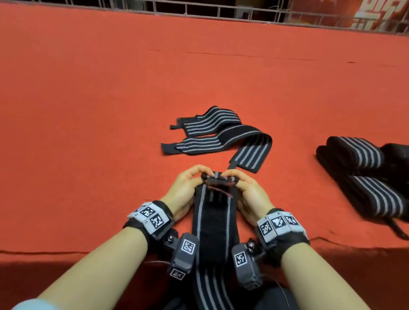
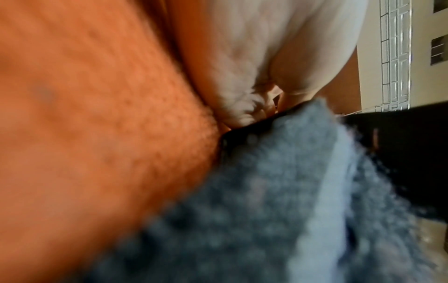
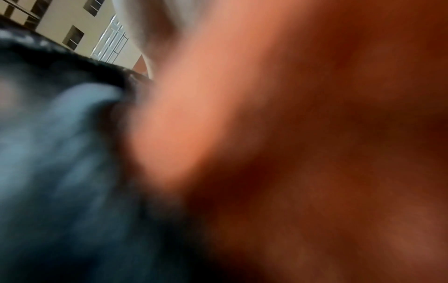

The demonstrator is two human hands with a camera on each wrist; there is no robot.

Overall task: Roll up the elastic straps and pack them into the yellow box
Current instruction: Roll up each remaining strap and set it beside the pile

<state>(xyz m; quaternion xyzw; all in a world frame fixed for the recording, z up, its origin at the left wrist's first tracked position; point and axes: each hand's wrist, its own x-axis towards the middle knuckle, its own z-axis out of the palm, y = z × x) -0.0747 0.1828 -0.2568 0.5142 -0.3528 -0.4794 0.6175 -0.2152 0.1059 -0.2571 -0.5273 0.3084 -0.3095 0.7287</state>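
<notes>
A black elastic strap with grey stripes (image 1: 213,226) runs from my lap up onto the red cloth. Its far end is folded into a small tight roll (image 1: 218,181). My left hand (image 1: 187,187) pinches the roll's left side and my right hand (image 1: 247,196) pinches its right side, fingers curled over the top. The left wrist view shows my left hand (image 2: 242,63) against the fuzzy strap (image 2: 278,181), blurred. The right wrist view shows the strap (image 3: 60,153) as a blur. No yellow box is in view.
Loose unrolled straps (image 1: 217,135) lie just beyond my hands on the red cloth (image 1: 71,107). A pile of rolled straps (image 1: 382,177) sits at the right. A metal truss rail (image 1: 168,7) borders the far edge. The cloth's near edge drops off by my forearms.
</notes>
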